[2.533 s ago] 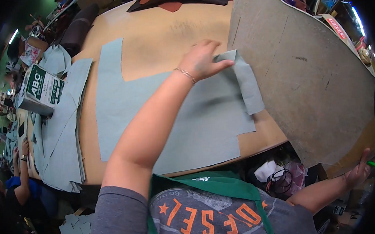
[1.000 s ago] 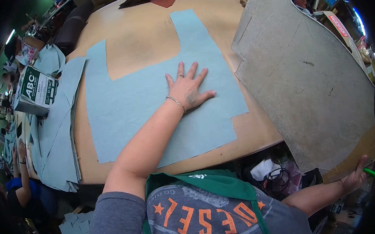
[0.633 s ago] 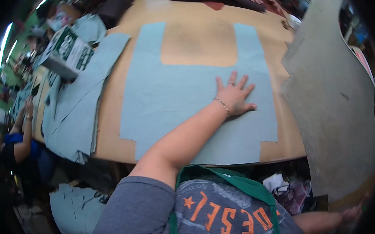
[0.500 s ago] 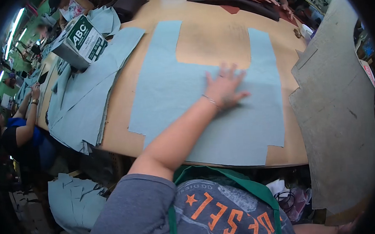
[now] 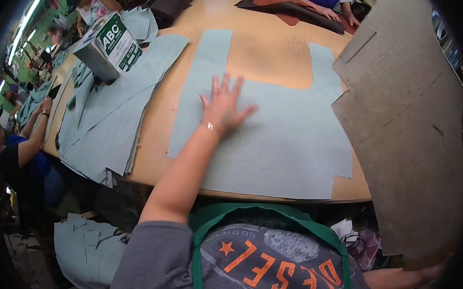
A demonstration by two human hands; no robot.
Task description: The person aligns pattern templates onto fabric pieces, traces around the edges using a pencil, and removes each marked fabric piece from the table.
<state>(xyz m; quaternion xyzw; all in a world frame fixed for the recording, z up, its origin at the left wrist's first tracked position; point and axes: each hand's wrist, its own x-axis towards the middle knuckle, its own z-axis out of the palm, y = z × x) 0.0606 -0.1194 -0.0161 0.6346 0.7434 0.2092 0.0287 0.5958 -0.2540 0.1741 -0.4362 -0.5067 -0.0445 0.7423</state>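
My left hand [image 5: 223,107] is open, fingers spread, palm down on a large pale blue-grey U-shaped fabric or leather piece [image 5: 278,142]. It lies flat on the wooden table, with two strips pointing to the far side. At lower right, my right hand [image 5: 436,272] is at the bottom edge of a big stiff grey-brown pattern sheet [image 5: 404,135] and appears to grip it; its fingers are lost in dark shadow. The sheet has notched edges and a slit, and overlaps the table's right side.
A stack of blue-grey pieces [image 5: 114,114] lies at the left, with an ABC-labelled can [image 5: 108,49] on it. Brown and rust-red material [image 5: 292,13] lies at the far edge. People work at the far side and left. More blue-grey scraps [image 5: 88,254] hang below the table.
My left hand has slid left across the blue-grey piece, fingers still spread. The grey-brown sheet has shifted left, over more of the table. The view has shifted slightly.
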